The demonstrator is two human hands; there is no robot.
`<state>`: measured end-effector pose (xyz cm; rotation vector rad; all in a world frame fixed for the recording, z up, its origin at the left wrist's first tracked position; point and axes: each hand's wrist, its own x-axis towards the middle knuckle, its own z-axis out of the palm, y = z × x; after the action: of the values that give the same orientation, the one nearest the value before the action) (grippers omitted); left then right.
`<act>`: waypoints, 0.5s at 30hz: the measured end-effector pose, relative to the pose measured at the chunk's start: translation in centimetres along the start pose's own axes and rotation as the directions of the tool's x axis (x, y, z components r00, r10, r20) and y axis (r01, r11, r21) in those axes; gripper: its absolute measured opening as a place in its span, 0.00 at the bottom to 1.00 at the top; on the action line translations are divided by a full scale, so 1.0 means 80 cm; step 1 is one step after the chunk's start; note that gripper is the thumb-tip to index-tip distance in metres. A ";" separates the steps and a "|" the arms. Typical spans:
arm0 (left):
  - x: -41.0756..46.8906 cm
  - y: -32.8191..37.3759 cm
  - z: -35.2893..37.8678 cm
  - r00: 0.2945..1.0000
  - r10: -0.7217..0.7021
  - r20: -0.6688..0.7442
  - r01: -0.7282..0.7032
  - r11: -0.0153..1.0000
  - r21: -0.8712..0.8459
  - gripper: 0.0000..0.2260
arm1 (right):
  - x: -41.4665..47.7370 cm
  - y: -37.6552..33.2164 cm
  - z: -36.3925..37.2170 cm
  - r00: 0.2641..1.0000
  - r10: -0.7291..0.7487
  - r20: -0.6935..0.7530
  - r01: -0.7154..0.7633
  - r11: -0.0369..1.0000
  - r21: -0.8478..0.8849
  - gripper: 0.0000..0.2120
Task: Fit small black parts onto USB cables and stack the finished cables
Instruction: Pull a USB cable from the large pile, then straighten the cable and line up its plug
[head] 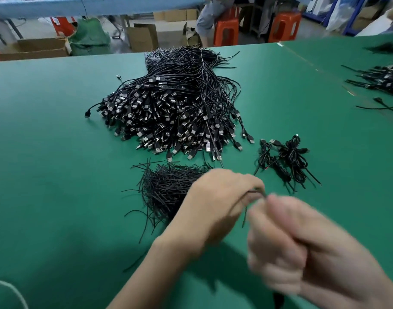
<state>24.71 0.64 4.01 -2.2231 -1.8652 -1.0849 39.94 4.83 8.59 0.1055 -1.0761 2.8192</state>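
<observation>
Left hand (222,197): knuckles up, fingers curled down, pinching a thin black wire (244,216) above the green tabletop (57,152).
Right hand (287,241): blurred, fingers curled, just beside the left; grip unclear.
Black USB cable heap (175,112): mid-tabletop, beyond both hands.

Past the far edge of the green table (57,130): cardboard boxes (142,37) left, a green sack (89,34), orange stools (226,32) right.

Right hand (302,248) blurred; cable (244,216) mostly hidden.
</observation>
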 end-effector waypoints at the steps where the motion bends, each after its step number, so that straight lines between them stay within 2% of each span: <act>1: -0.003 0.007 0.006 0.999 0.006 0.046 -0.004 0.999 -0.034 0.03 | -0.001 -0.010 0.003 0.992 -0.112 -0.056 0.106 0.990 -0.097 0.17; 2: -0.008 0.012 0.010 0.997 0.006 0.079 -0.001 0.998 -0.064 0.03 | -0.001 -0.019 0.002 0.956 -0.253 -0.151 0.206 0.940 -0.273 0.16; 3: -0.013 0.016 0.014 0.996 0.016 0.087 -0.010 0.997 -0.071 0.07 | -0.001 -0.029 -0.001 0.881 -0.414 -0.228 0.269 0.836 -0.477 0.16; 4: -0.015 0.019 0.015 0.996 0.038 0.076 -0.034 0.998 -0.051 0.11 | -0.001 -0.037 -0.006 0.780 -0.570 -0.257 0.287 0.691 -0.663 0.16; 5: -0.016 0.021 0.014 0.997 0.054 0.050 -0.053 0.998 -0.019 0.13 | -0.001 -0.044 -0.015 0.685 -0.693 -0.224 0.252 0.514 -0.820 0.16; 6: -0.017 0.022 0.011 0.998 0.064 0.016 -0.064 0.998 0.008 0.14 | -0.002 -0.048 -0.024 0.620 -0.768 -0.159 0.153 0.317 -0.936 0.15; 7: -0.014 0.020 0.004 0.997 0.070 -0.026 -0.069 0.997 0.029 0.14 | -0.004 -0.051 -0.034 0.592 -0.800 -0.099 0.004 0.126 -0.992 0.15; 8: -0.011 0.015 -0.005 0.995 0.067 -0.079 -0.064 0.997 0.041 0.14 | -0.006 -0.052 -0.042 0.602 -0.796 -0.071 -0.144 -0.021 -0.989 0.15; 9: -0.006 0.009 -0.015 0.989 0.055 -0.137 -0.051 0.998 0.033 0.14 | -0.009 -0.052 -0.050 0.637 -0.764 -0.103 -0.248 -0.076 -0.966 0.15; 10: -0.001 0.002 -0.025 0.980 0.034 -0.195 -0.031 0.999 0.017 0.14 | -0.011 -0.050 -0.055 0.681 -0.706 -0.194 -0.301 -0.029 -0.953 0.17; 12: 0.010 -0.011 -0.040 0.961 -0.005 -0.275 -0.003 1.000 -0.029 0.13 | -0.012 -0.038 -0.056 0.804 -0.446 -0.392 -0.298 0.268 -0.916 0.24; 13: 0.016 -0.015 -0.043 0.958 -0.026 -0.287 0.005 0.997 -0.073 0.12 | -0.010 -0.028 -0.051 0.870 -0.278 -0.407 -0.266 0.430 -0.863 0.27; 14: 0.021 -0.015 -0.042 0.961 -0.047 -0.274 0.009 0.991 -0.137 0.11 | -0.007 -0.018 -0.045 0.924 -0.139 -0.357 -0.214 0.586 -0.782 0.29; 15: 0.023 -0.014 -0.037 0.970 -0.063 -0.236 0.012 0.978 -0.209 0.10 | -0.005 -0.009 -0.039 0.961 -0.063 -0.268 -0.138 0.732 -0.668 0.28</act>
<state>22.37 1.15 6.80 -2.0439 -1.7717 -1.5426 40.35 7.39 6.74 -0.3711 -1.9540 2.1700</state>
